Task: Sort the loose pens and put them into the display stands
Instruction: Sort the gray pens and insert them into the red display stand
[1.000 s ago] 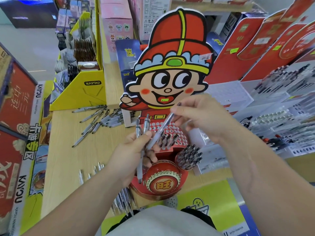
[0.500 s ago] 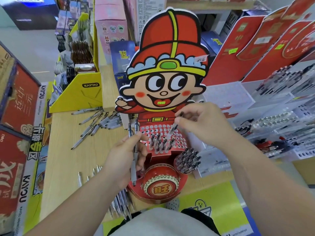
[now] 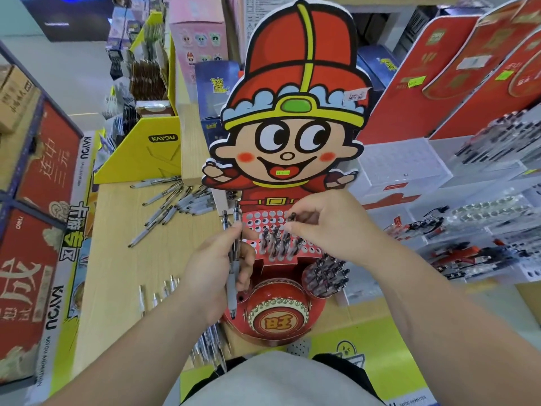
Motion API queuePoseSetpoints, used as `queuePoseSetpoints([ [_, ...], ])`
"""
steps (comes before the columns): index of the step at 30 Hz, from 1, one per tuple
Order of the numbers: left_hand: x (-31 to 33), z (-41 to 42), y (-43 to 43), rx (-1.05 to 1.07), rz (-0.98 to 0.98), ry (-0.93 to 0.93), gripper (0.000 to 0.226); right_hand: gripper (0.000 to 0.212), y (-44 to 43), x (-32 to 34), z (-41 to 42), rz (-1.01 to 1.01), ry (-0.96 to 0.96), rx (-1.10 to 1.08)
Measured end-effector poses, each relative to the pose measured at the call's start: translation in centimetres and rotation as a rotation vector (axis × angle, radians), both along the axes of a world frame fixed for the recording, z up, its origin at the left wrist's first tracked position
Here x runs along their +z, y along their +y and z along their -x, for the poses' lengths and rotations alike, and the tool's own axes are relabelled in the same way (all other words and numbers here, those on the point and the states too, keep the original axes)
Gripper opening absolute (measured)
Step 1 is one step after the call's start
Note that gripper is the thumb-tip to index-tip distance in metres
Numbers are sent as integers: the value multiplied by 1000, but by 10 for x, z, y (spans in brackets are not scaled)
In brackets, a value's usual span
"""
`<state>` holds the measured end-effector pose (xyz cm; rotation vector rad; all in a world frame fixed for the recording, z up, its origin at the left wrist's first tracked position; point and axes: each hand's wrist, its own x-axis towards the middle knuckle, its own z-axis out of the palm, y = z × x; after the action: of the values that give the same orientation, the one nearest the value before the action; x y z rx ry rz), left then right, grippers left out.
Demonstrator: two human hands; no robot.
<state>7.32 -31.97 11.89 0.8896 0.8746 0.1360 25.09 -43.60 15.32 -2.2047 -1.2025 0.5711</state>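
Left grip: my left grip (image 3: 210,276) is curled closed around two pens (image 3: 232,294), with the thumb across the barrels. They stand nearly upright, clicker ends above my thumb, tips pointing down in front of the stand's base.
Right grip: my right grip (image 3: 328,227) pinches a single pen (image 3: 292,217) by its dark top end between thumb and fingertips, the other fingers loosely curled. It hangs over the upper right part of the hole panel. My fingers hide the tip, so I cannot tell whether it sits in a hole.
Display stand: the cartoon-figure stand (image 3: 301,83), cardboard with a red hat, stands upright straight ahead of me.
Hole panel: the hole panel (image 3: 263,219) is red with white-ringed holes, below the figure's belt.
Pens in panel: a cluster of slotted pens (image 3: 278,244) stands in the lower rows, just under my right grip.
Side cup: the round cup (image 3: 310,291) at the stand's right side is packed with dark-topped pens.
Drum: the red drum (image 3: 276,317), gold-studded, sits at the front of the base.
Loose pens: a scattered heap (image 3: 175,206) lies left of the stand, and a few more pens (image 3: 158,291) lie beside my left forearm.
Bench: the bench (image 3: 117,259) is light wood.
Surroundings: a yellow KAYOU box (image 3: 152,153) stands behind the heap, and clear pen racks (image 3: 497,235) are off to the right.
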Motion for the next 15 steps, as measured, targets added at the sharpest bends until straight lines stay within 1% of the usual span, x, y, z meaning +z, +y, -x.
queuePoseSetpoints([
  [6,1,2,0,-1,4,0,34,16,1,-2,5,26,60,50],
  [10,1,4,2,-9,-3,-8,33,9,3,1,7,25,73,7],
  [12,1,6,1,-14,-7,-13,32,6,4,3,6,39,56,-2],
  [15,2,7,1,-23,-8,-23,32,6,7,6,6,106,18,49],
])
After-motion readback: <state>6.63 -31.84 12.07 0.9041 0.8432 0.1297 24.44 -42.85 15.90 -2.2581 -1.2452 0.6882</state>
